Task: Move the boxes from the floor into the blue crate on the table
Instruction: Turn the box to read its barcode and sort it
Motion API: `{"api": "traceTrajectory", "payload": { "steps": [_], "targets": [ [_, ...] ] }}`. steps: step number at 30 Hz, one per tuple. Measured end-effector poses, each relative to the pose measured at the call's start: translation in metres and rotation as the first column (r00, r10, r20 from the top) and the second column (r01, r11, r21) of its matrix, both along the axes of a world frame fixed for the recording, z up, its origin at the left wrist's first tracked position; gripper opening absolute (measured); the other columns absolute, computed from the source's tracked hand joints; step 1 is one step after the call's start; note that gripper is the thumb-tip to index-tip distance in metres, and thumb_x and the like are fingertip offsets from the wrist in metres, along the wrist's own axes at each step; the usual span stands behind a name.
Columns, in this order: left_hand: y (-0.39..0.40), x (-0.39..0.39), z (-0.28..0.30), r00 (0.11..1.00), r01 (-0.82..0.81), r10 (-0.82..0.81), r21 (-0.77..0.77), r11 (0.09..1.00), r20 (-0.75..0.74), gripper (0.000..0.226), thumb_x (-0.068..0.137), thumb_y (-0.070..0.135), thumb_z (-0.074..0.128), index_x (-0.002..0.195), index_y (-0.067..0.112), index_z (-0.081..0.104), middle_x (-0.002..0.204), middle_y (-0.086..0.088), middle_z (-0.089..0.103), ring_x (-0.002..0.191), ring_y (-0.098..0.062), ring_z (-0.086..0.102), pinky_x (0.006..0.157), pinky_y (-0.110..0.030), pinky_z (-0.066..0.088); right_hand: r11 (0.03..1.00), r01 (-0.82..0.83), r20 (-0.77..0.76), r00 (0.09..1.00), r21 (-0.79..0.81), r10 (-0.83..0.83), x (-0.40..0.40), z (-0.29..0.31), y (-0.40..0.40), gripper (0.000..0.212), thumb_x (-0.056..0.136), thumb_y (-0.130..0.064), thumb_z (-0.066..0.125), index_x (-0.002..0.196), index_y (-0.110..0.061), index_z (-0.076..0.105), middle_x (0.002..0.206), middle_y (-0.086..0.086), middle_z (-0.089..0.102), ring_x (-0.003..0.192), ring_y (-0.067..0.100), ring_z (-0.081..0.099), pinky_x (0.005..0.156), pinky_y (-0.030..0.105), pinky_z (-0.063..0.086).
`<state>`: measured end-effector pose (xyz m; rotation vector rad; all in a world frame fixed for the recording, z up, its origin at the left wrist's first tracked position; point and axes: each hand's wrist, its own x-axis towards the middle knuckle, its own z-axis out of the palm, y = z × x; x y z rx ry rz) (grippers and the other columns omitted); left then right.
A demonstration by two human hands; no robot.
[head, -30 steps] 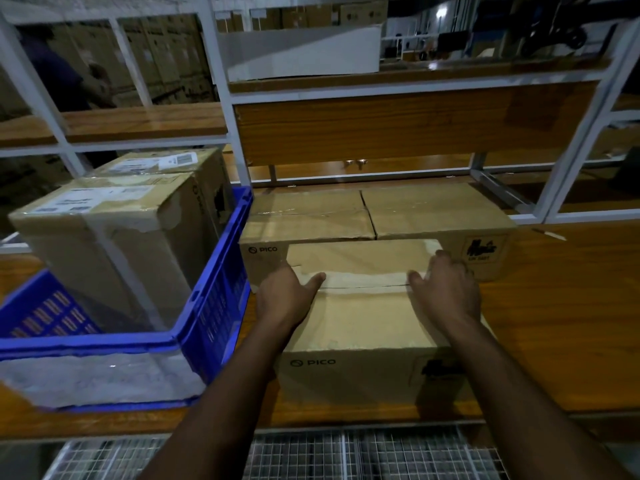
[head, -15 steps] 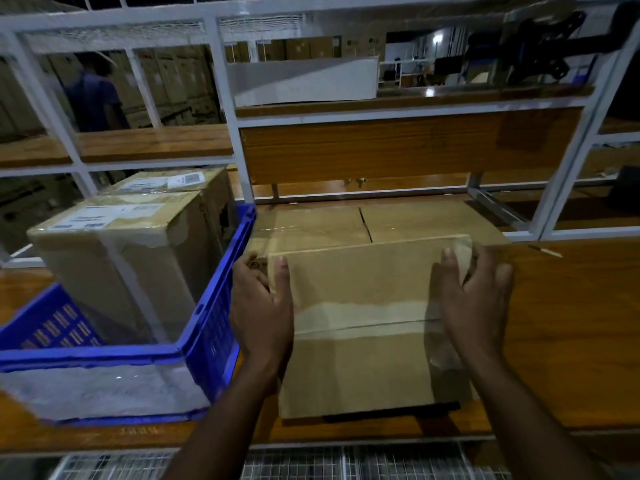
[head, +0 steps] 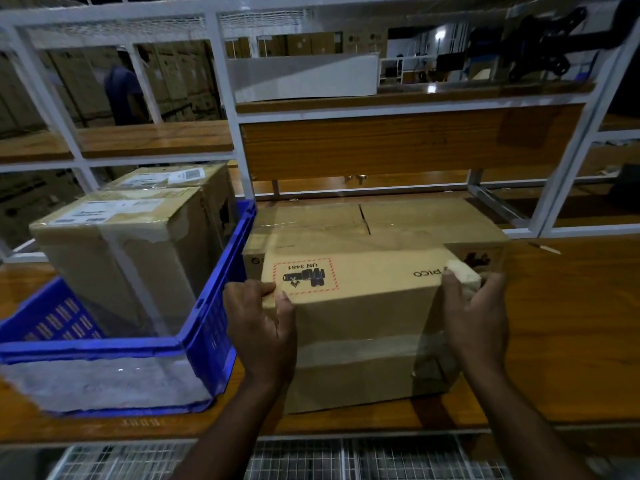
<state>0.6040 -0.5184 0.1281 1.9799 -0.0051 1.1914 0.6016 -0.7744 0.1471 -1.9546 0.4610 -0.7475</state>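
Gripping box [head: 360,327], both hands curled.

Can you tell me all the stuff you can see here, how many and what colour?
held box: 1, brown, tipped up on the table, right of the crate
box behind: 1, brown, on the table past the held box
crate: 1, blue, left on the table
boxes in crate: 2, brown, one behind the other
table: 1, wooden
shelf frame: 1, white, behind
person: 1, far back left
left hand: grips box's left edge
right hand: grips box's right edge
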Motion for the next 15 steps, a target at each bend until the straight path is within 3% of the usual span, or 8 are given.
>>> {"api": "traceTrajectory", "payload": {
  "steps": [2, 3, 6, 8, 10, 12, 13, 15],
  "targets": [
    [0.005, 0.001, -0.001, 1.000, 0.002, -0.002, 0.018, 1.000, -0.018, 0.024, 0.090, 0.031, 0.048, 0.086, 0.008, 0.054, 0.096, -0.006, 0.046, 0.091, -0.021, 0.046, 0.077, -0.023, 0.039, 1.000, -0.029, -0.003, 1.000, -0.008, 0.029, -0.004, 0.001, 0.004, 0.044, 0.094, -0.040, 0.054, 0.129, -0.020, 0.038, 0.114, 0.006, 0.055, 0.100, 0.025, 0.059, 0.068, 0.042, 0.054],
    [0.007, 0.001, 0.001, 0.999, 0.013, -0.012, 0.033, 0.999, -0.031, 0.019, 0.088, 0.028, 0.049, 0.085, 0.010, 0.054, 0.096, -0.003, 0.045, 0.093, -0.021, 0.045, 0.078, -0.032, 0.041, 0.996, -0.029, 0.004, 1.000, -0.085, 0.029, -0.005, 0.003, 0.005, 0.045, 0.092, -0.036, 0.053, 0.132, -0.019, 0.040, 0.119, 0.008, 0.054, 0.106, 0.025, 0.056, 0.075, 0.045, 0.054],
    [0.013, -0.001, 0.018, 0.989, 0.083, -0.061, 0.164, 0.983, -0.137, 0.018, 0.083, 0.032, 0.050, 0.086, 0.017, 0.061, 0.100, 0.001, 0.054, 0.103, -0.015, 0.048, 0.094, -0.044, 0.040, 0.866, 0.016, 0.047, 0.999, -0.500, 0.009, -0.005, 0.018, 0.005, 0.035, 0.088, -0.023, 0.060, 0.122, -0.016, 0.059, 0.126, 0.007, 0.054, 0.121, 0.025, 0.046, 0.101, 0.050, 0.042],
    [0.015, -0.003, 0.036, 0.944, 0.180, -0.088, 0.276, 0.944, -0.317, 0.028, 0.086, 0.041, 0.052, 0.101, 0.023, 0.066, 0.110, 0.007, 0.057, 0.109, -0.008, 0.050, 0.101, -0.041, 0.042, 0.771, -0.049, 0.052, 0.993, -0.635, 0.105, -0.001, 0.030, 0.009, 0.026, 0.088, -0.020, 0.060, 0.113, -0.017, 0.068, 0.122, 0.005, 0.061, 0.121, 0.021, 0.049, 0.108, 0.046, 0.036],
    [0.012, 0.000, 0.055, 0.861, 0.278, -0.066, 0.358, 0.891, -0.504, 0.042, 0.091, 0.050, 0.055, 0.126, 0.026, 0.062, 0.129, 0.008, 0.055, 0.120, -0.010, 0.050, 0.103, -0.037, 0.045, 0.748, -0.208, -0.044, 0.971, -0.630, 0.234, 0.003, 0.044, 0.019, 0.024, 0.092, -0.023, 0.057, 0.112, -0.018, 0.071, 0.115, 0.001, 0.067, 0.110, 0.015, 0.055, 0.098, 0.035, 0.039],
    [0.004, 0.009, 0.066, 0.789, 0.353, 0.007, 0.462, 0.814, -0.615, 0.059, 0.096, 0.055, 0.052, 0.147, 0.026, 0.046, 0.151, 0.005, 0.044, 0.138, -0.015, 0.040, 0.116, -0.040, 0.036, 0.707, -0.370, -0.188, 0.927, -0.602, 0.325, 0.011, 0.054, 0.034, 0.025, 0.096, -0.030, 0.056, 0.115, -0.019, 0.070, 0.113, 0.000, 0.068, 0.101, 0.013, 0.057, 0.085, 0.030, 0.042],
    [-0.001, 0.015, 0.068, 0.762, 0.393, 0.033, 0.502, 0.771, -0.647, 0.066, 0.098, 0.059, 0.047, 0.154, 0.025, 0.037, 0.160, 0.004, 0.035, 0.146, -0.016, 0.031, 0.122, -0.043, 0.027, 0.655, -0.432, -0.276, 0.901, -0.619, 0.334, 0.016, 0.058, 0.042, 0.027, 0.098, -0.035, 0.054, 0.117, -0.020, 0.067, 0.116, 0.001, 0.067, 0.103, 0.015, 0.057, 0.086, 0.032, 0.044],
    [-0.007, 0.025, 0.068, 0.720, 0.459, 0.075, 0.554, 0.695, -0.690, 0.073, 0.101, 0.064, 0.033, 0.159, 0.022, 0.022, 0.168, 0.001, 0.019, 0.154, -0.015, 0.014, 0.127, -0.045, 0.009, 0.520, -0.545, -0.435, 0.839, -0.658, 0.327, 0.025, 0.058, 0.055, 0.042, 0.101, -0.044, 0.044, 0.133, -0.020, 0.056, 0.139, 0.003, 0.056, 0.126, 0.018, 0.050, 0.108, 0.037, 0.036]
  ]
}}
